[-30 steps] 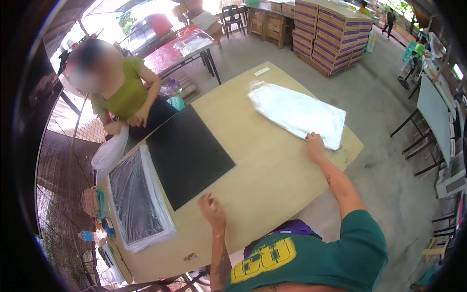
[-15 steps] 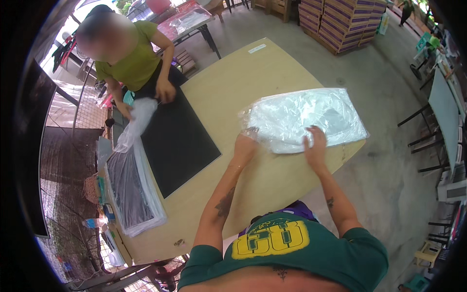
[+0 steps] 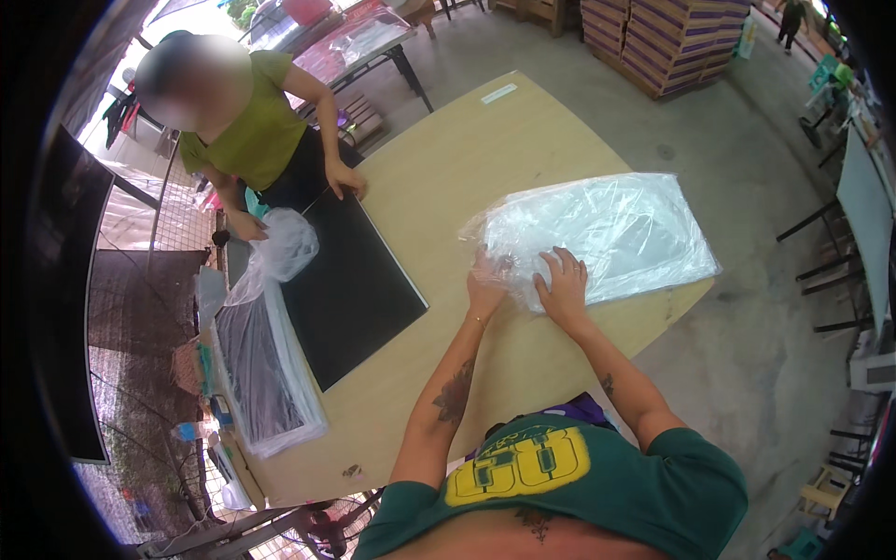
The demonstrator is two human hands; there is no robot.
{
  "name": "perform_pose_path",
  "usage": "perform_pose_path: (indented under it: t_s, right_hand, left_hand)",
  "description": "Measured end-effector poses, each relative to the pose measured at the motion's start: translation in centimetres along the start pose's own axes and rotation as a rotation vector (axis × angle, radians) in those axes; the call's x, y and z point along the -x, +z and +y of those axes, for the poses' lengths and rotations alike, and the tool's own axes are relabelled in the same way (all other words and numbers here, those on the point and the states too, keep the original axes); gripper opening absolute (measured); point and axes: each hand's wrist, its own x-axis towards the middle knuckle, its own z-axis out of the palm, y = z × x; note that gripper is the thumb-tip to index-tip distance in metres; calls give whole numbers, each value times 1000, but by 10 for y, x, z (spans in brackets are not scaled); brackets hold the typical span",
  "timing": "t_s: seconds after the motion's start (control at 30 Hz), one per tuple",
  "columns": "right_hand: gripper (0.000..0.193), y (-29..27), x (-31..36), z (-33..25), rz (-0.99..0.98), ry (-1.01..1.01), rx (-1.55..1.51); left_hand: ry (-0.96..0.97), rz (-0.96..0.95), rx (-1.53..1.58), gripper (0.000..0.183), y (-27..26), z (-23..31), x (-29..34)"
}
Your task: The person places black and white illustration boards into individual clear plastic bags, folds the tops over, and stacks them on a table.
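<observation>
A flat white rectangular panel in a clear plastic bag (image 3: pixel 625 229) lies on the table in front of me. At its left end the film is loose and crumpled. My left hand (image 3: pixel 486 287) is closed at that loose end, its fingertips partly covered by the film. Just to the right, my right hand (image 3: pixel 563 287) rests on the bag's near left part with fingers spread. Across the table's left side, a co-worker in an olive top (image 3: pixel 247 121) holds bunched clear plastic (image 3: pixel 285 245) over a black flat panel (image 3: pixel 350 299).
The pale wooden table (image 3: pixel 467 373) spreads beneath both work spots. A plastic-wrapped panel (image 3: pixel 266 373) lies along its left edge. Stacked boxes (image 3: pixel 667 42) stand on the floor at the far right. Behind the co-worker is another table (image 3: pixel 359 42); boards on legs (image 3: pixel 863 215) line the right side.
My right hand has slid left along the bag, closer to my left hand. My left hand has shifted slightly. The co-worker's hand on the far side has moved down onto the black panel's edge.
</observation>
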Motion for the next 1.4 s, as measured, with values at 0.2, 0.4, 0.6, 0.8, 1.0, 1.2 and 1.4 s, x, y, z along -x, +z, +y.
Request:
perform_pose_path:
  t_s: [0.2,0.4,0.6,0.8,1.0,1.2,1.4]
  right_hand:
    - [42,0,1,9,37,27,-2]
    - [39,-6,-11,1,128,-4,-102]
    - [34,-36,-90,-25,17,-315,-426]
    - [33,-17,-112,-85,-714,-724,82]
    - [22,-26,-135,-3,-579,-570,575]
    - [38,-14,-109,-36,-648,-783,22]
    - [43,-15,-120,-5,-926,-537,473]
  left_hand:
    - [-31,-10,-56,27,-16,51,-12]
    - [-211,48,329,23,-20,52,1]
    - [-496,-179,843,26,-26,40,-10]
    - [-95,57,315,24,-17,1,31]
    - [-211,-37,130,24,-41,43,36]
    - [-144,-48,-66,22,-37,44,23]
    - [-22,172,199,23,-64,70,4]
